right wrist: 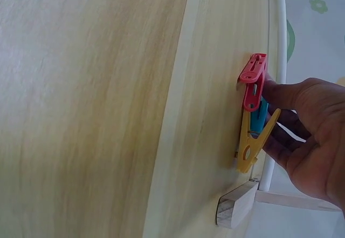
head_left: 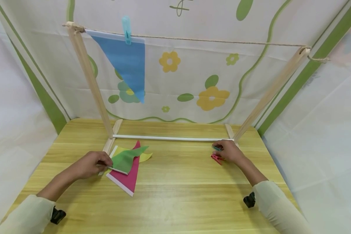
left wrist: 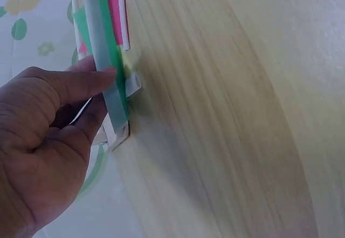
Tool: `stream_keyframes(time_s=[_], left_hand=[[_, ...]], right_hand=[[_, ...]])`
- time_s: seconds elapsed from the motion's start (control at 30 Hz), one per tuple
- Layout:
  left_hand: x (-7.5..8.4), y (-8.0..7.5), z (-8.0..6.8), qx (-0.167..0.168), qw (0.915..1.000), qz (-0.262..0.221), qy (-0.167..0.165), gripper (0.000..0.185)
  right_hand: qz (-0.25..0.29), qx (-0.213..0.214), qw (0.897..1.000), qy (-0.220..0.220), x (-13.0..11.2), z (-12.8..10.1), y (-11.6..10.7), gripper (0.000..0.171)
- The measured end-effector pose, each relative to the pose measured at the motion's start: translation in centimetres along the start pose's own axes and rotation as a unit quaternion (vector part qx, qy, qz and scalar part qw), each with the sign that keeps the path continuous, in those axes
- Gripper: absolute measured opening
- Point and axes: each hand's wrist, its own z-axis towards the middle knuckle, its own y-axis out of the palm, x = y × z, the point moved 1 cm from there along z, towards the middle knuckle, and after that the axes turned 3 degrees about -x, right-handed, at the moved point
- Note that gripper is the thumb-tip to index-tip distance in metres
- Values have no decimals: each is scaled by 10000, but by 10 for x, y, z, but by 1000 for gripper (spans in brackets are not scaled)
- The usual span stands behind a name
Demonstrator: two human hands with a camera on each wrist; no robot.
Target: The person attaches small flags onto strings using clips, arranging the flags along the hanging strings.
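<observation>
My left hand (head_left: pixel 89 165) pinches a green triangular pennant (head_left: pixel 125 161) by its white-edged strip, thumb on top in the left wrist view. Under it lie a magenta pennant (head_left: pixel 123 178) and a yellow pennant (head_left: pixel 146 157), fanned out on the table. At the right end of the frame, my right hand (head_left: pixel 228 151) holds a teal clothespin (right wrist: pixel 259 116) between thumb and fingers. Right beside it are a red clothespin (head_left: pixel 217 159) and a yellow clothespin (right wrist: pixel 249 147), which the hand hides in the head view.
A wooden frame has a left post (head_left: pixel 89 78), a right post (head_left: pixel 273 91) and a white rod (head_left: pixel 169 138) low between them. Twine (head_left: pixel 204 40) spans the tops. A blue pennant (head_left: pixel 128 60) hangs there from a light blue clothespin (head_left: pixel 126 29). Printed cloth surrounds the wooden table (head_left: pixel 175 201).
</observation>
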Motion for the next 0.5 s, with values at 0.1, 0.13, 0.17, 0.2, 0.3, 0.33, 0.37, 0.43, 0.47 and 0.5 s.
stream_keyframes(time_s=[0.1, 0.13, 0.17, 0.2, 0.3, 0.33, 0.37, 0.43, 0.47, 0.5], left_hand=[[3, -1, 1, 28, 9999, -55, -81, 23], [3, -1, 2, 36, 9999, -74, -95, 22], [4, -2, 2, 31, 9999, -102, -102, 22], [5, -3, 3, 43, 9999, -136, -77, 22], [9, -5, 5, 95, 9998, -155, 16, 20], [9, -6, 6, 112, 9998, -144, 28, 19], [11, -7, 6, 121, 9998, -144, 19, 17], [12, -9, 8, 164, 9998, -139, -38, 15], [13, -10, 9, 202, 9997, -135, -88, 15], [14, -11, 10, 227, 9996, -139, -127, 14]], right_hand=[[-13, -43, 10000, -11, 0, 0, 0, 30], [-18, -51, 10000, -15, -1, 0, 0, 30], [-2, -59, 10000, 4, 0, 1, 0, 31], [0, -67, 10000, 3, 0, 1, -1, 31], [29, -94, 10000, 18, 0, 1, -1, 31], [28, -105, 9999, 17, 0, 2, -1, 31], [38, -106, 9999, 36, 0, 2, -1, 31], [13, -112, 9999, 14, 0, 2, -1, 31], [4, -110, 9999, -3, 0, 2, -2, 32], [4, -103, 9999, -21, -1, 2, -2, 32]])
